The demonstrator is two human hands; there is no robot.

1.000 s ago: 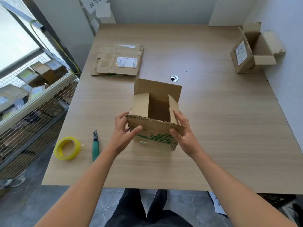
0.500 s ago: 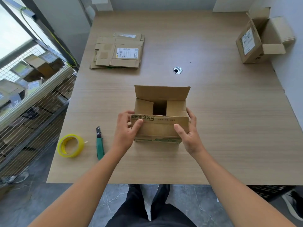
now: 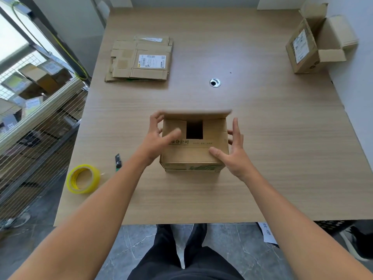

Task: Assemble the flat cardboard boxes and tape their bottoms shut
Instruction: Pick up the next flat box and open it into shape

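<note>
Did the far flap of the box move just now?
Yes. The far flap has swung down toward the near side, its edge drawing away from the round cable hole.

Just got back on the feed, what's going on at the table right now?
A person is closing the flaps of a cardboard box mid-table. The right hand lies flat against its right side, thumb on the near flap. The left hand is at the left end of the far flap, too blurred to tell whether it grips. A dark gap shows between the side flaps. The yellow tape roll and the cutter lie untouched at the left; these flaps are not yet taped.
</note>
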